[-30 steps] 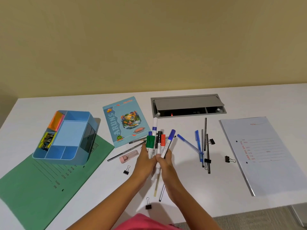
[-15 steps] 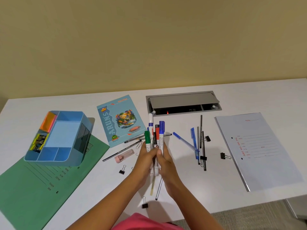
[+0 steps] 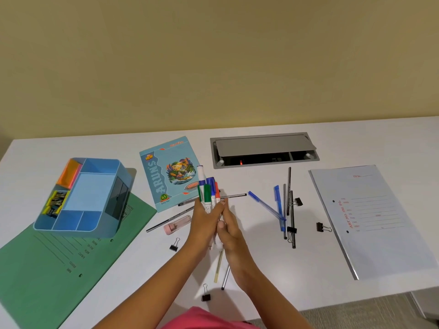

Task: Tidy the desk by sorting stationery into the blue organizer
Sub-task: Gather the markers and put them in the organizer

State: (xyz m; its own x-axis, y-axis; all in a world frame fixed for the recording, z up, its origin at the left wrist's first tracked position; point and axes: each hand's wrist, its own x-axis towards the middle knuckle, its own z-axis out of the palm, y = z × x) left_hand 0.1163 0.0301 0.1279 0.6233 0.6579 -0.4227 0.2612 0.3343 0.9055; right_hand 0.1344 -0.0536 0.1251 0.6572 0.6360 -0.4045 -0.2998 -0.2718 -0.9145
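A bundle of markers (image 3: pixel 208 191) with green, blue and red caps stands upright between my two hands at the desk's middle. My left hand (image 3: pixel 204 222) grips the bundle from the left and my right hand (image 3: pixel 229 227) presses against it from the right. The blue organizer (image 3: pixel 95 198) sits at the left on a green folder (image 3: pixel 47 269), with yellow clips and orange notes in its left compartments. Loose blue pens (image 3: pixel 276 207) and dark pens (image 3: pixel 291 217) lie to the right of my hands. A pink eraser (image 3: pixel 177 224) lies left of my hands.
A light-blue notebook (image 3: pixel 166 172) lies behind the hands. A grey cable hatch (image 3: pixel 263 148) is set into the desk farther back. A white file (image 3: pixel 373 217) lies at the right. Black binder clips (image 3: pixel 323 227) are scattered about, one near the front edge (image 3: pixel 205 296).
The fanned markers have been squeezed together into a tight upright bundle between both hands. The camera view has shifted slightly.
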